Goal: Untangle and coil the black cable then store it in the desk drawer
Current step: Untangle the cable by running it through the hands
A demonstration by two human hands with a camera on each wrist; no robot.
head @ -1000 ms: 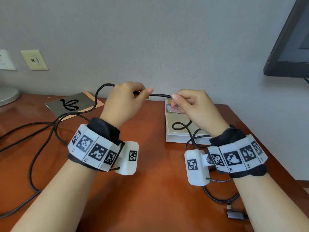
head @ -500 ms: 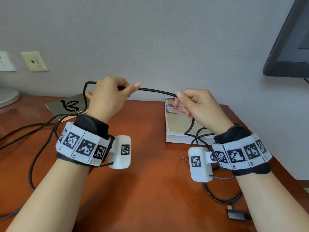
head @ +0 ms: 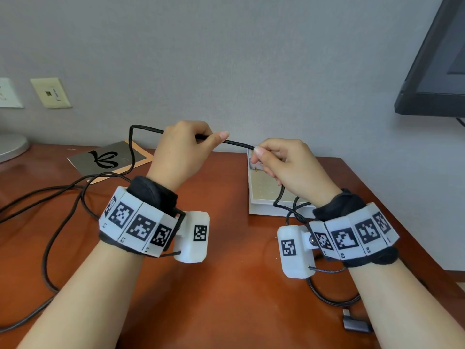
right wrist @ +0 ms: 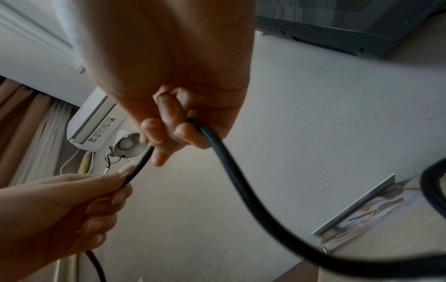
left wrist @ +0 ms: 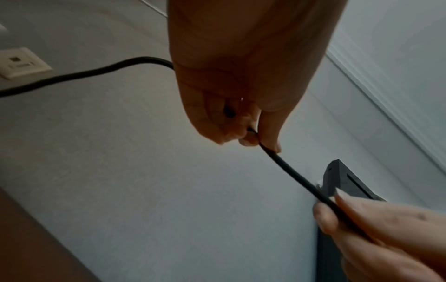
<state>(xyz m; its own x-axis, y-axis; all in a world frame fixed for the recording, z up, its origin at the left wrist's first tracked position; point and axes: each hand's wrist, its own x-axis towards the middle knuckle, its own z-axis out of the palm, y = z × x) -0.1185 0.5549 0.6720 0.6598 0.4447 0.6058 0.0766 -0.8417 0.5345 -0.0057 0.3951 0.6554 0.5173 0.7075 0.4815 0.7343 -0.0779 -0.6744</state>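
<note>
Both hands hold the black cable (head: 239, 143) above the desk (head: 226, 285), the left hand (head: 181, 152) and right hand (head: 289, 165) each pinching it with curled fingers, probably to straighten 1 short span; its slack trails loose on either side.

Both hands are raised above the desk (head: 226, 285), the left hand (head: 181, 152) to the left, the right hand (head: 289, 167) to the right, close together. A short run of cable (head: 239, 143) spans between them. From the left hand the cable drops down to the desk's left side, passing over a booklet (head: 108, 158) near the wall. From the right hand it falls onto a box (head: 264, 197) behind that wrist, then loops toward the near right edge, ending at a connector (head: 354, 323). Wall plates (head: 51, 93) sit far left; a monitor (head: 435, 71) hangs upper right.
</note>
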